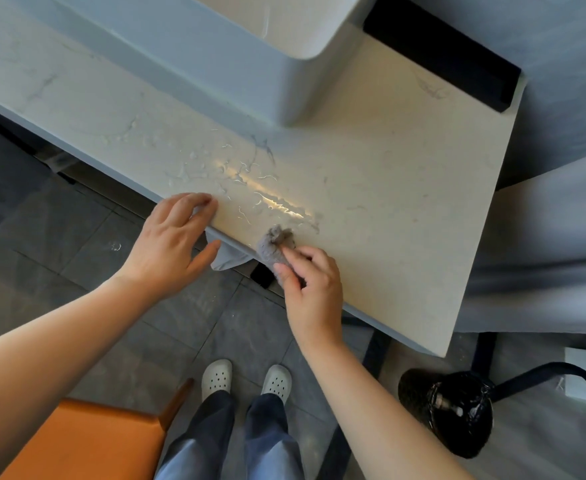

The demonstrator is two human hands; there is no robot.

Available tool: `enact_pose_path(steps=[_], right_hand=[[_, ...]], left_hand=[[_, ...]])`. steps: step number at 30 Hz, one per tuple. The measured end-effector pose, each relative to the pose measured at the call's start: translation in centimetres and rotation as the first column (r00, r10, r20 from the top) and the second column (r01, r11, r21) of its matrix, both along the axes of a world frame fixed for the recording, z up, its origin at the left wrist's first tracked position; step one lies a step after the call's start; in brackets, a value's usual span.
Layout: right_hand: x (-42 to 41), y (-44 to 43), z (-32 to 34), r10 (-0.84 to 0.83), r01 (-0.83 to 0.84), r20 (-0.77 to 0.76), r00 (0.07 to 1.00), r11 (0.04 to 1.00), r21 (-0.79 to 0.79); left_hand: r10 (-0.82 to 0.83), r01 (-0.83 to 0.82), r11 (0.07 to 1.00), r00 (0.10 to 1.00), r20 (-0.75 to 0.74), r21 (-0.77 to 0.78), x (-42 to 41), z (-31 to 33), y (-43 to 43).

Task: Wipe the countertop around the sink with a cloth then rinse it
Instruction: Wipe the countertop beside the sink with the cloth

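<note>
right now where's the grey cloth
In the head view the grey cloth is bunched on the front edge of the countertop, near frame centre, pinched by the right hand, just this side of the wet streaks and right of the left hand.

no legible txt, no labels, brands, nos. or signs on anything in view
</note>
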State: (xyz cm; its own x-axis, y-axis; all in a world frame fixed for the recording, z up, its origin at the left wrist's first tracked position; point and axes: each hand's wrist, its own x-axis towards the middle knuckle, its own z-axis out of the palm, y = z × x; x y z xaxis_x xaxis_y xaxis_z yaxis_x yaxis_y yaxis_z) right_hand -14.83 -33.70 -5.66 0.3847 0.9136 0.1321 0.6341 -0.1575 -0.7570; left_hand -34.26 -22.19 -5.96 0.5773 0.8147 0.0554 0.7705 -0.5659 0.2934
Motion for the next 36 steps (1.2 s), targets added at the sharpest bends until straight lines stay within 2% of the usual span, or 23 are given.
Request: enact_pose_path(steps=[3,6,10,15,23,30,33,36], right_hand=[[-0.2,-0.9,1.2,0.108,-0.121,-0.163,0.981,0.990,-0.067],[1.4,-0.2,2.7,0.015,-0.020,-0.179,0.984,0.999,-0.025],[5.7,3.9,3.1,-0.231,0.233,-0.043,0.972,0.972,0.041],[8.2,8.0,1.0,-0.348,0.350,0.054,0.936,0.936,-0.037],[1.8,6.8,-0.5,-0.175,0.171,0.115,0.978,0.984,0.044],[-2.3,3.0,0.7,0.047,-0.047,-0.004,0.999,0.997,-0.056],[-2.1,2.3,2.0,0.045,-0.063,-0.148,0.988,0.990,-0.122],[-0.7,3.0,4.0,-0.020,0.013,-0.119,0.993,0.998,-0.057]], left_hand=[[0.013,-0.013,1.000,1.000,0.021,-0.002,0.0,-0.1,0.0],[0.001,-0.001,1.000,1.000,0.007,0.001,-0.1,-0.2,0.1],[-0.009,0.009,1.000,1.000,-0.003,0.008,-0.2,-0.4,0.0],[-0.023,0.024,1.000,0.999,-0.026,0.010,-0.3,-0.3,0.1],[-0.040,0.040,0.999,0.999,-0.028,-0.007,-0.4,-0.2,0.4],[-0.111,0.110,0.994,0.992,-0.068,-0.019,-1.1,0.4,1.1],[-0.145,0.143,0.989,0.985,-0.093,-0.022,-1.5,0.6,1.4],[-0.155,0.153,0.988,0.982,-0.110,-0.024,-1.7,0.6,1.5]])
